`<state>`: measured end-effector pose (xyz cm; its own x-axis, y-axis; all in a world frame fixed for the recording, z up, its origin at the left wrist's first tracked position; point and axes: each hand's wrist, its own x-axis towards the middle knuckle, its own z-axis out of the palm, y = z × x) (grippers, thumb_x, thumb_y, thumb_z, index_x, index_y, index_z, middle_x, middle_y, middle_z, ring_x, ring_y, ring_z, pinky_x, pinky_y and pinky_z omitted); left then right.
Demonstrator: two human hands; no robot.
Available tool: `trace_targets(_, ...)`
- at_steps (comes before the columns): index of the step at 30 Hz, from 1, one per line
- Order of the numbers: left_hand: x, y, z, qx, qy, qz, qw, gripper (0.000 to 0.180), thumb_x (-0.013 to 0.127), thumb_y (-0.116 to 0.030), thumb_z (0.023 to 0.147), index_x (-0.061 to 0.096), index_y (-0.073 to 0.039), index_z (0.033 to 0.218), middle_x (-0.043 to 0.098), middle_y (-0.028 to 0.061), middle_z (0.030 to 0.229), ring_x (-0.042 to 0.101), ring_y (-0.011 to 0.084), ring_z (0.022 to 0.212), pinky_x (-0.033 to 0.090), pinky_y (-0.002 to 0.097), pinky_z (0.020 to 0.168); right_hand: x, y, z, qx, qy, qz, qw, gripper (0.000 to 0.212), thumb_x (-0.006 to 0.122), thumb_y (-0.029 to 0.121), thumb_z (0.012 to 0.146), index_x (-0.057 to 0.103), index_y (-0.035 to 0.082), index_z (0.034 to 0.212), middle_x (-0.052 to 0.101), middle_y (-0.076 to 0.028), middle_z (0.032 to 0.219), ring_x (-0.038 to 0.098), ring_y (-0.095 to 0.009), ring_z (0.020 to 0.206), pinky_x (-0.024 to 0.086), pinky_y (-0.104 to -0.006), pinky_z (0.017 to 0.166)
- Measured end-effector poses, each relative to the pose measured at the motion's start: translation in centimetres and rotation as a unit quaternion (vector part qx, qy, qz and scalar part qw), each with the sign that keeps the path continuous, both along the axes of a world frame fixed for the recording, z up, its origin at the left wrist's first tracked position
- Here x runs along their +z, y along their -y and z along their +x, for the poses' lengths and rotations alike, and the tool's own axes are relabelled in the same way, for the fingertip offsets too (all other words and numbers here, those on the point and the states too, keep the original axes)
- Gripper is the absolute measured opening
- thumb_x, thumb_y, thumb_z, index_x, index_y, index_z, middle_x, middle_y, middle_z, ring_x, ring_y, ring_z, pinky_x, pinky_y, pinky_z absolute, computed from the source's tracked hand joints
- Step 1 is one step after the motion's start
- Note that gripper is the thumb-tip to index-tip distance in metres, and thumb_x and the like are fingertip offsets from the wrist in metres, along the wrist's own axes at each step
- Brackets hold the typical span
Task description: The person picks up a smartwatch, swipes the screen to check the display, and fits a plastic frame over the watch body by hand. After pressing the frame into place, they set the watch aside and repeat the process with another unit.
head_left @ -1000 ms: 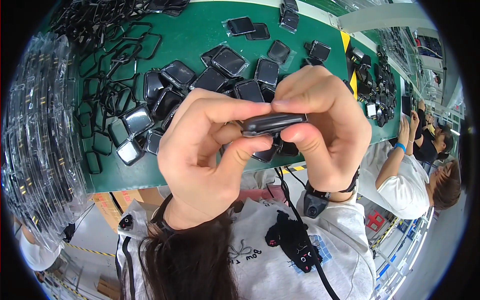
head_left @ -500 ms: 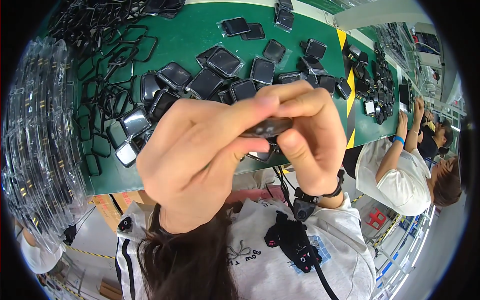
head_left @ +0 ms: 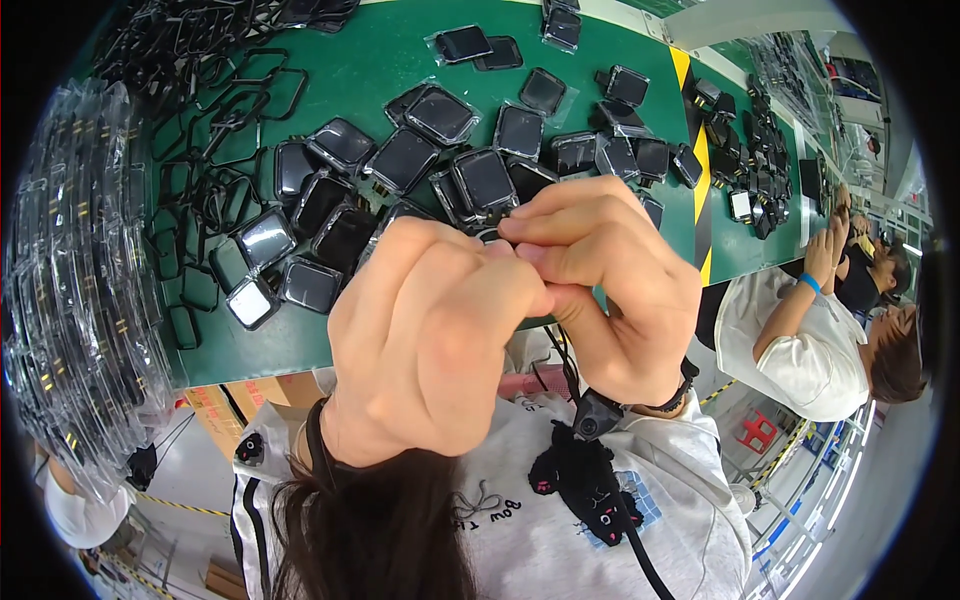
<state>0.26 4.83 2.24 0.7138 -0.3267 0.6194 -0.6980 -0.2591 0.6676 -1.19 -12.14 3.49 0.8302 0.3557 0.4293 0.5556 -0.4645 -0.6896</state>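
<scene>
Both hands meet above the near part of the green table. My left hand [head_left: 430, 340] is closed, back of the hand up, with its fingertips against those of my right hand [head_left: 625, 295]. The right fingers are curled in a pinch. Between the fingertips sits a small dark piece [head_left: 489, 236]; only a bit of its rim shows, and the fingers hide the rest. Just beyond lie several black rounded-square screen units [head_left: 485, 180], like watch faces, some in clear film. One unit [head_left: 252, 303] nearer the left shows a white face.
Black rectangular frames [head_left: 285, 95] are heaped at the left and far left. Stacked clear plastic trays [head_left: 85, 280] stand at the left edge. Yellow-black tape [head_left: 702, 200] crosses the table at right, with more black units [head_left: 755, 160] beyond it. A co-worker in white [head_left: 800, 345] sits there.
My hands have turned and drawn closer together, so the dark piece, plainly seen between the fingers before, is now nearly covered. The co-worker's hands have shifted slightly.
</scene>
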Motion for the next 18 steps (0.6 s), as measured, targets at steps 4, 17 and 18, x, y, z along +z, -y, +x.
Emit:
trace_targets(4, -1.4, 0.3, 0.1, -0.003, -0.056, -0.123, 0.991, 0.038, 0.067, 0.02, 0.062, 0.05, -0.001, 0.089, 0.058, 0.01, 0.08, 0.058, 0.02, 0.071, 0.048, 0.0289, 0.063, -0.2, 0.3, 0.7, 0.019, 0.029, 0.033, 0.999, 0.035, 0.078, 0.008, 0.067, 0.06, -0.005, 0.094, 0.063, -0.017, 0.093, 0.06, -0.029, 0.085, 0.048, -0.0364, 0.073)
trace_targets(17, -2.3, 1.6, -0.3, -0.121, -0.374, -0.48, 0.785, 0.043, 0.077, 0.012, 0.065, 0.041, -0.008, 0.077, 0.05, 0.0048, 0.083, 0.055, 0.0155, 0.08, 0.049, 0.0275, 0.071, -0.7, 0.0, -1.0, -0.057, -0.139, 0.192, 0.97, 0.033, 0.08, 0.005, 0.069, 0.061, -0.006, 0.094, 0.059, -0.014, 0.09, 0.057, -0.02, 0.083, 0.044, -0.0299, 0.073)
trace_targets(18, -2.5, 1.7, -0.2, -0.128, -0.375, -0.479, 0.783, 0.043, 0.077, 0.012, 0.065, 0.041, -0.008, 0.077, 0.05, 0.0048, 0.083, 0.055, 0.0155, 0.08, 0.049, 0.0275, 0.071, -0.5, 0.3, -1.1, -0.054, -0.145, 0.19, 0.969, 0.033, 0.079, 0.005, 0.07, 0.06, -0.006, 0.095, 0.059, -0.013, 0.09, 0.057, -0.02, 0.082, 0.044, -0.0301, 0.073)
